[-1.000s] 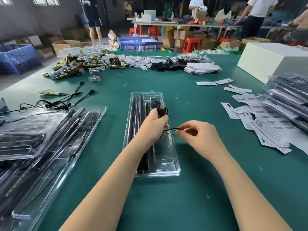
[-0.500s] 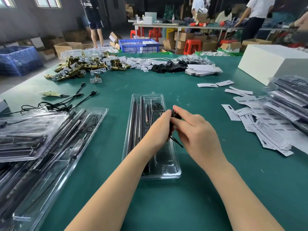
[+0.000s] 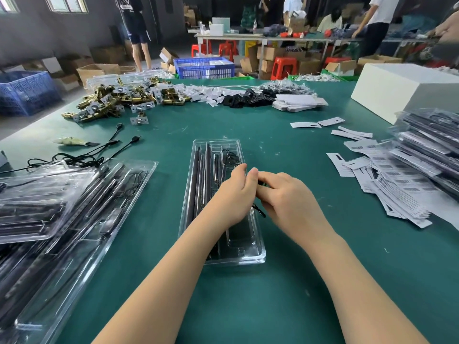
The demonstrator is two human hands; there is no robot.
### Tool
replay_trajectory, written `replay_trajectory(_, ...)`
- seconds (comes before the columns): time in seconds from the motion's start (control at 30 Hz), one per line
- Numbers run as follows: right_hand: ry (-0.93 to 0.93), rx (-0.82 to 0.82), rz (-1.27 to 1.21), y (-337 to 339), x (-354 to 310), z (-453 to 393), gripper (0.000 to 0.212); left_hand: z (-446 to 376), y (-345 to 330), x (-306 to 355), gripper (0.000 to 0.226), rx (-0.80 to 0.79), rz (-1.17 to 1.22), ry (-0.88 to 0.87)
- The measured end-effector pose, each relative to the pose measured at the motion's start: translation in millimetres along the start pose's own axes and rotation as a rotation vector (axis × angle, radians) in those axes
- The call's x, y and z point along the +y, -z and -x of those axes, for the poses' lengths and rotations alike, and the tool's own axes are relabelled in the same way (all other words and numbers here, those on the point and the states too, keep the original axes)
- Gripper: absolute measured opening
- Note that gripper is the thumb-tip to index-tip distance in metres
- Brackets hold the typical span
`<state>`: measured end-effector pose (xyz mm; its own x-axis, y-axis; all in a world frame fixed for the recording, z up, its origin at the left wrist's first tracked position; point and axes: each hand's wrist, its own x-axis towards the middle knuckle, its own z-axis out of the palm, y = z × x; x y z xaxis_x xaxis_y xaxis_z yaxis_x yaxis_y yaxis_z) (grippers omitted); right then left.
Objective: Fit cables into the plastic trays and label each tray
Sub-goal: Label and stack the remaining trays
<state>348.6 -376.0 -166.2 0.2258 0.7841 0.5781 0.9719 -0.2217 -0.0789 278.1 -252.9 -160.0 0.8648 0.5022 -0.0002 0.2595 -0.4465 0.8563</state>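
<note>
With both hands [image 3: 258, 194] pinching the coiled cable [image 3: 259, 212] above the unlabelled tray [image 3: 250, 256], we judge seating and labelling outstanding.

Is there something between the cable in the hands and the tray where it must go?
Nothing visible blocks it. Both hands, left and right, pinch the black cable right above the clear tray. A coiled cable already lies at the tray's far end; the near part of that compartment looks free.

The left hand [image 3: 233, 194] and right hand [image 3: 288, 202] hid most of the black cable [image 3: 259, 212] and the tray's [image 3: 250, 259] middle. The barcode labels' [image 3: 397, 184] print was too small to read, and the left tray stack [image 3: 49, 219] was cut off by the frame edge.
</note>
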Motion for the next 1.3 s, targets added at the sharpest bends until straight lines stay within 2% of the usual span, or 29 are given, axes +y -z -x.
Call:
replay_trajectory(0.13,0.006,0.012,0.024,-2,-4,-1,0.010,-1,3,-1,0.058,0.015,-0.026,0.007)
replay_trajectory(0.33,-0.021,0.040,0.041,-3,-5,1,0.008,5,1,-3,0.068,0.053,-0.161,-0.081)
replay_trajectory(0.43,-0.037,0.044,0.020,-3,-5,0,0.007,5,-4,-3,0.064,0.119,-0.087,-0.065)
replay_trajectory(0.53,-0.061,0.047,0.028,-4,-1,0,0.013,0,-7,-2,0.045,0.174,0.114,0.062)
replay_trajectory(0.63,-0.109,0.084,0.049,-8,7,2,0.014,-1,-5,-1,0.023,0.100,0.439,0.218)
replay_trajectory(0.73,-0.204,0.158,0.031,-11,15,5,0.013,0,-4,3,0.021,0.011,0.587,0.244)
replay_trajectory(0.83,-0.309,0.211,0.081,-12,19,9,0.010,0,-3,4,0.026,-0.086,0.572,0.161)
replay_trajectory(0.93,-0.418,0.219,0.120,-12,21,11,0.013,4,-5,1,0.029,-0.160,0.379,0.052)
replay_trajectory(1.0,-0.480,0.237,0.130,-11,21,11,0.010,6,-12,-2,0.029,-0.119,0.227,-0.024)
replay_trajectory(1.07,-0.530,0.257,0.139,-10,19,11,0.007,6,-15,-5,0.016,-0.046,0.162,-0.111)
replay_trajectory(1.2,-0.632,0.251,0.084,-12,18,12,0.011,2,-10,-8,0.003,0.090,0.277,-0.146)
replay_trajectory(1.3,-0.620,0.232,0.010,-14,15,11,0.012,1,-9,-10,0.007,0.207,0.407,-0.137)
